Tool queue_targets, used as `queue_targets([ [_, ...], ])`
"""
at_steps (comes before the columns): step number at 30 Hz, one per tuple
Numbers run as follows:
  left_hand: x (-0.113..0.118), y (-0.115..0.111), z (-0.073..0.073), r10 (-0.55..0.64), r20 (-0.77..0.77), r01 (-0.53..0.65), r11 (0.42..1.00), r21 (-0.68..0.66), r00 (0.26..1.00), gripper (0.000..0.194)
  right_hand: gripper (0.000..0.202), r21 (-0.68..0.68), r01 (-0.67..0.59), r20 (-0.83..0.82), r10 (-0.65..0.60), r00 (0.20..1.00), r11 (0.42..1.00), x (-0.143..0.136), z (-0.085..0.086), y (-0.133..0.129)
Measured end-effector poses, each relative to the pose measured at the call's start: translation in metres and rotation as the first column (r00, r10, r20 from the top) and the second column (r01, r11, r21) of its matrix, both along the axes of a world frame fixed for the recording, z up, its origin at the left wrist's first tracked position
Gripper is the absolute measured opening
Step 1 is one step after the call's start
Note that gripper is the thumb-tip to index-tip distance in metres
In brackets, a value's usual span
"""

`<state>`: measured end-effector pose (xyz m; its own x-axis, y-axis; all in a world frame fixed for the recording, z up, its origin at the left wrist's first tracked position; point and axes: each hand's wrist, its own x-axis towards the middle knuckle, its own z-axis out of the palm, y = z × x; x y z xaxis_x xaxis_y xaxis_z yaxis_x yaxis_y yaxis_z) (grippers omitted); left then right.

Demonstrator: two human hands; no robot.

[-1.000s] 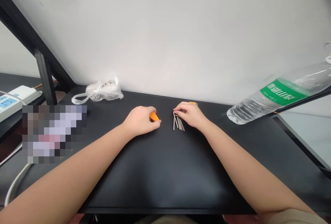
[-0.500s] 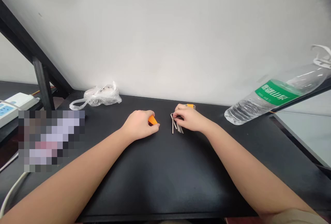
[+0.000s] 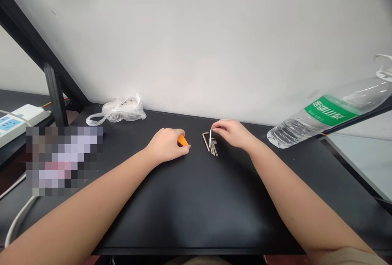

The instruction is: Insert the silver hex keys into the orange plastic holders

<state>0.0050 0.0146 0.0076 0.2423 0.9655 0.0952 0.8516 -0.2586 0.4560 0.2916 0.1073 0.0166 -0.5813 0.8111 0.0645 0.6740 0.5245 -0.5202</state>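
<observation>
Left hand [image 3: 167, 144] is curled around an orange plastic piece [image 3: 183, 140], thumb toward the viewer and fingers beyond, so only part of the piece shows. Right hand [image 3: 232, 134] pinches one silver L-shaped hex key [image 3: 210, 139] by its far end between thumb and fingers, its long arm pointing toward the viewer; whether its lower tip touches the table cannot be told. Both bare forearms stretch forward from the near edge of a black tabletop [image 3: 183, 212].

Between the hands, nearer the right, a small fan of loose hex keys [image 3: 214, 149] lies on the table, with a thicker hex key [image 3: 205, 140] at its left side. At far left, a white cable [image 3: 14, 220] curves beside a pixelated patch, and beyond sits a white power strip [image 3: 20, 122].

Farther back on the right, a clear plastic bottle with a green label [image 3: 332, 110] appears tilted. A crumpled clear plastic bag [image 3: 124, 109] rests at back left, before a pale grey wall [image 3: 196, 44].
</observation>
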Motion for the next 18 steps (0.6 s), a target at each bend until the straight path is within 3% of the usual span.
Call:
queue_targets([
  [9,0.001,0.001,-0.001,-0.001,-0.013,0.001,1.000,0.005,1.000,0.030,0.026,0.102,-0.126,0.117,0.114,0.987,0.987,-0.004,-0.004,-0.007],
  [14,0.000,0.002,-0.004,-0.009,-0.017,0.010,1.000,0.020,1.000,0.031,0.063,-0.019,-0.272,0.162,0.271,0.949,0.962,-0.001,0.008,-0.015],
  [18,0.001,0.001,-0.003,-0.004,-0.012,0.004,1.000,0.017,1.000,0.031,0.053,-0.057,-0.314,0.247,0.318,0.915,0.948,-0.002,0.008,-0.016],
])
